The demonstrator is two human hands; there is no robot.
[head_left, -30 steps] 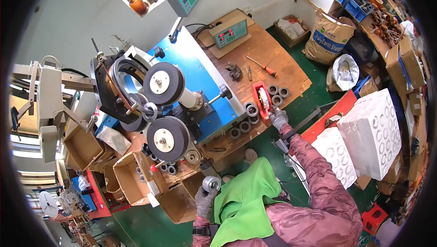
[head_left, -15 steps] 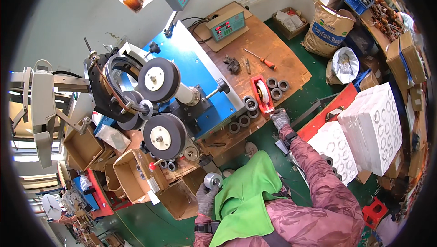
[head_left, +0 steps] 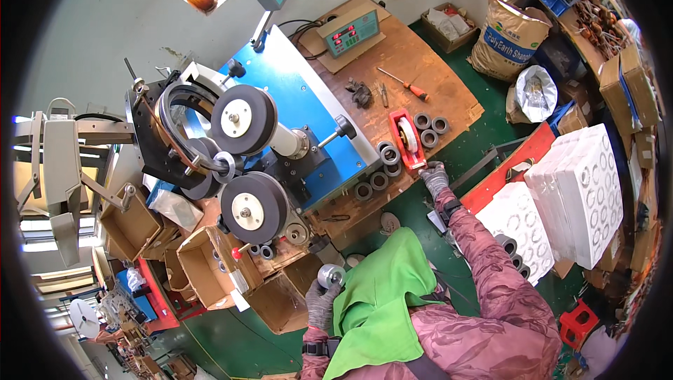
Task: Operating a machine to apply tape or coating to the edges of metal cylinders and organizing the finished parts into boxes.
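Note:
My left hand (head_left: 322, 307), in a grey glove, is closed round a silvery ring-shaped coil (head_left: 331, 276). It holds the coil low, beside the green cloth (head_left: 382, 275) on my front. Farther right, my gloved right hand (head_left: 434, 178) reaches the near end of a red tape dispenser (head_left: 406, 140). Its fingers are pressed together there. Whatever they pinch is too small to make out. A roll of tape (head_left: 409, 133) sits in the dispenser. Dark grey rings (head_left: 429, 139) stand just right of it, and more rings (head_left: 379, 181) lie to its left.
A winding machine with black rollers (head_left: 243, 120) and a blue top (head_left: 308, 110) takes up the left of the wooden table (head_left: 449, 85). A screwdriver (head_left: 413, 90) and a digital controller (head_left: 350, 35) lie beyond. Cardboard boxes (head_left: 280, 303) stand below; white foam trays (head_left: 515, 233) are at the right.
The whole view has shifted slightly. Both hands stay nearly where they were, the left with the coil and the right at the dispenser's end.

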